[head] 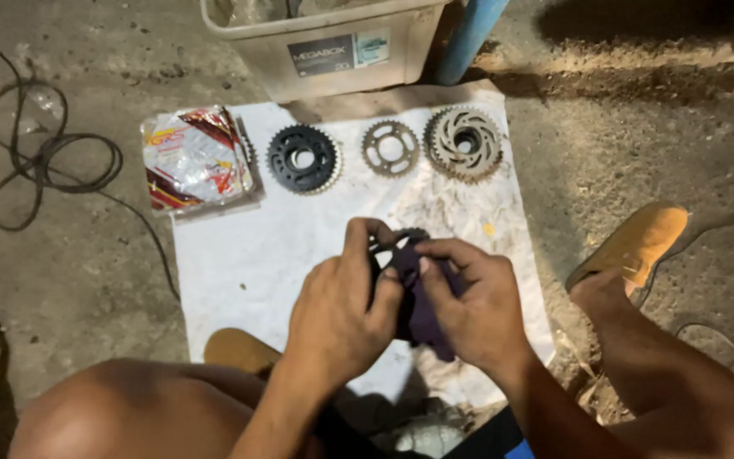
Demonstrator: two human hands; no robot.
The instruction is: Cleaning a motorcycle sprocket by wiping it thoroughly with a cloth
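Head view: toothed black sprocket [392, 246] in dark purple rag [422, 310], both hands.

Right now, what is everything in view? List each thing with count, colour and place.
sprockets on sheet: three; black at left, small grey in the middle, large grey at right; in a row at the far edge
white sheet: one, stained, on the concrete ground
wrapped packet: one, red, white and yellow, at the sheet's far left corner
plastic box: one, beige, beyond the sheet
blue pole: one, right of the box
black cable: one, coiled at left
sandals: two, tan, one at right, one near the knee
dark sprocket: one, black, held
purple cloth: one, held against it
left hand: grips the sprocket
right hand: presses the cloth
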